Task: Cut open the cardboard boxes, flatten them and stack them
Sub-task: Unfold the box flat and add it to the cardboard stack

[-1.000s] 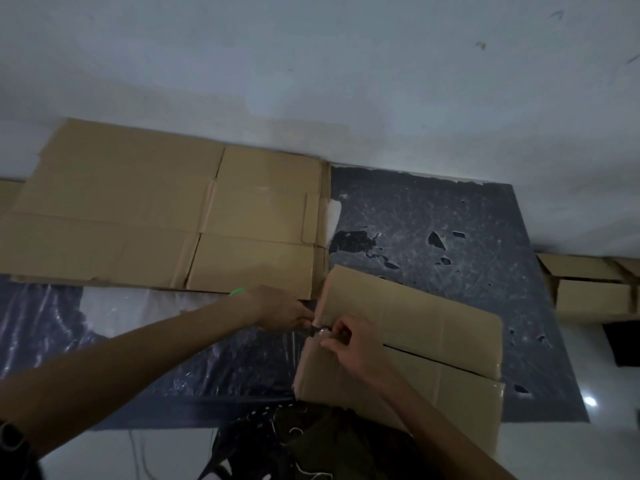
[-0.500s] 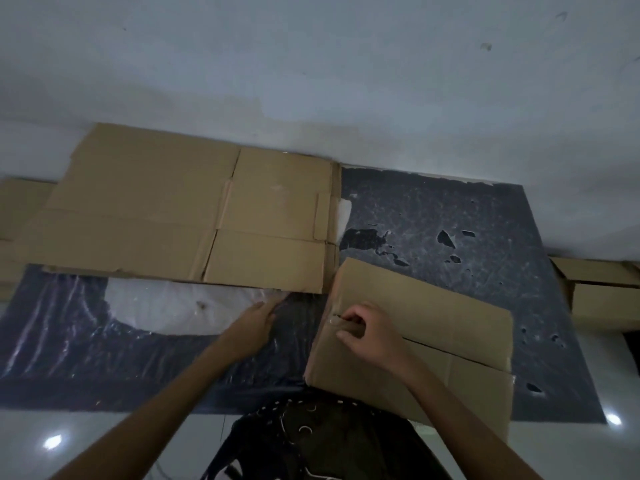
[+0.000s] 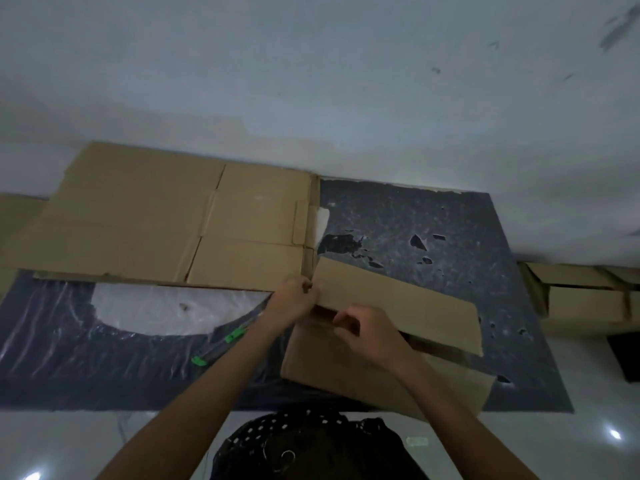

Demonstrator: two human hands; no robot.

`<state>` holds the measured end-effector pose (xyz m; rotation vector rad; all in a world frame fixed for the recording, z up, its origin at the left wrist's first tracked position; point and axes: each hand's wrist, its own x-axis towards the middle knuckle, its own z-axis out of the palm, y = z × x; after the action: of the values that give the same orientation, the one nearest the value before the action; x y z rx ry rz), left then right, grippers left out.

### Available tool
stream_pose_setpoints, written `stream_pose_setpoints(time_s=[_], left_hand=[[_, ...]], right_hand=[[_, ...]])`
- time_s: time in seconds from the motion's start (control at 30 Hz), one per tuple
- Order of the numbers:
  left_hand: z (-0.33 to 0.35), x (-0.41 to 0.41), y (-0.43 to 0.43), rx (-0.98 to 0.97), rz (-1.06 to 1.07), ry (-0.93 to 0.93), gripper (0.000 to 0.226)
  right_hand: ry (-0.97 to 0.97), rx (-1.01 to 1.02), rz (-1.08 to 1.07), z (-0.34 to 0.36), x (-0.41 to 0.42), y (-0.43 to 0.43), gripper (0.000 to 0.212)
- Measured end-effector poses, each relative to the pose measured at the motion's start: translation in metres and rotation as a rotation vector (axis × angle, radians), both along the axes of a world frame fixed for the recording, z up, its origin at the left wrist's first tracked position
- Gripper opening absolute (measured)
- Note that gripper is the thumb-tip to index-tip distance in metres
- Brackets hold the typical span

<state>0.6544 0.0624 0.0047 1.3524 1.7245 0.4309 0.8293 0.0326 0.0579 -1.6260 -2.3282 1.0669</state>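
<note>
A: Edges first?

B: At 5 o'clock on the dark mat (image 3: 450,271): cardboard box (image 3: 346,368), near right corner reaching the mat's near edge by the pale floor (image 3: 554,445). Tight at 11 o'clock, with the far flap (image 3: 408,303) corner just beside the flattened cardboard (image 3: 156,220). Open mat from 12 round to 3. More boxes (image 3: 585,299) well apart at 3, off the mat. Green-handled cutter (image 3: 218,348) loose on the mat at 9, beside the left forearm.

A: Hands?

B: Left hand (image 3: 294,299) clamped on the far flap's left end, fingers curled round the edge. Right hand (image 3: 363,332) at the centre seam, fingers curled into the gap under that flap, hooked on the box.

A: Against half a second back?

B: Left hand then down on the mat by the flattened cardboard, now up on the flap. Far flap flat then, raised now, dark gap beneath. Cutter not seen on the mat then.
</note>
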Motion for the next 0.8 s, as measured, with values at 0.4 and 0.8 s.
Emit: stream_pose_setpoints(time_s=[0.4,0.8], left_hand=[[0.045,0.054,0.062,-0.072,0.260,-0.593,0.051],[-0.004,0.126,0.013,-0.014,-0.005,0.498,0.117]], right_hand=[[-0.219,-0.367,-0.271,-0.014,0.072,-0.080,0.093],[-0.414,-0.456,-0.791,-0.022,0.111,-0.001,0.145]])
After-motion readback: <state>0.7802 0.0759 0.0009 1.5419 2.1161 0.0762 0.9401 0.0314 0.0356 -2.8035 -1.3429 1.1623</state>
